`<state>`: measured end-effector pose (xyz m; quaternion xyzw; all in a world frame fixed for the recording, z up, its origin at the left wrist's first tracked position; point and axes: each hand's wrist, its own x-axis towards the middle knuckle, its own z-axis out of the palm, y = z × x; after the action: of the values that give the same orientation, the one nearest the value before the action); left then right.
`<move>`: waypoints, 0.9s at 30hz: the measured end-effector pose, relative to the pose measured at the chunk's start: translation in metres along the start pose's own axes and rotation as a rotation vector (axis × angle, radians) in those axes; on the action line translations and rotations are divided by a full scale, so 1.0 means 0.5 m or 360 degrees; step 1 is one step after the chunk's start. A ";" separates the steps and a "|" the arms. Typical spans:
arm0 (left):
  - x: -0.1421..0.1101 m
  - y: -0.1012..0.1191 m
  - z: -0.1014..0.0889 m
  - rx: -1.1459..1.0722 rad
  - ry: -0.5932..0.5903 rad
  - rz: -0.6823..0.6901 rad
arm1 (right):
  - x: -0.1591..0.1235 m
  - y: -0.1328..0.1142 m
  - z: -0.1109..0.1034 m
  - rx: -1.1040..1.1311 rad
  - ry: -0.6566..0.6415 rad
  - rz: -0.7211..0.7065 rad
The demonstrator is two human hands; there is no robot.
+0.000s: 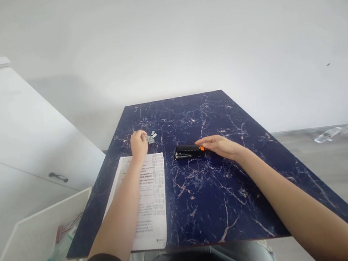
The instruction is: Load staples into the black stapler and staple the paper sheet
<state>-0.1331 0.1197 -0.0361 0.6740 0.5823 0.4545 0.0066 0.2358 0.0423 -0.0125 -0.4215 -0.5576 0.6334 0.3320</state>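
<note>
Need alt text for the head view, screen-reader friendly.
Two bare hands work on a dark blue marbled table: the left hand is at small metallic pieces, the right hand touches the orange-marked end of a black stapler. Printed paper lies partly under the left forearm, with an open white drawer beside the table.

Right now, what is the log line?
Left hand: at grey staples | right hand: at black stapler, orange end | white printed sheet: below left forearm
</note>
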 end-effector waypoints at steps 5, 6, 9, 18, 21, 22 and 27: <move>0.000 -0.008 0.004 -0.0017 0.0036 -0.0040 | 0.001 -0.009 0.000 0.0077 -0.0021 0.0072; 0.000 -0.007 0.003 -0.0015 0.0036 -0.0047 | 0.003 -0.009 0.001 0.0089 -0.0001 0.0087; -0.001 0.000 0.002 -0.0003 0.0044 -0.0067 | 0.012 -0.008 0.001 0.0120 0.0063 0.0144; -0.001 0.008 -0.002 -0.0019 0.0132 -0.0085 | 0.028 -0.003 -0.005 0.0154 0.0167 0.0290; 0.000 0.006 -0.004 0.0032 0.0110 -0.0102 | 0.022 -0.004 -0.005 0.0146 0.0155 0.0251; 0.000 0.006 -0.005 0.0055 0.0097 -0.0092 | 0.020 -0.005 -0.006 0.0135 0.0137 0.0239; -0.005 0.018 -0.008 0.0163 -0.0057 0.0008 | 0.006 -0.004 -0.007 0.0057 0.0020 0.0144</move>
<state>-0.1284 0.1126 -0.0305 0.6829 0.6030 0.4118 -0.0186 0.2374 0.0469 -0.0109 -0.4443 -0.5245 0.6549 0.3140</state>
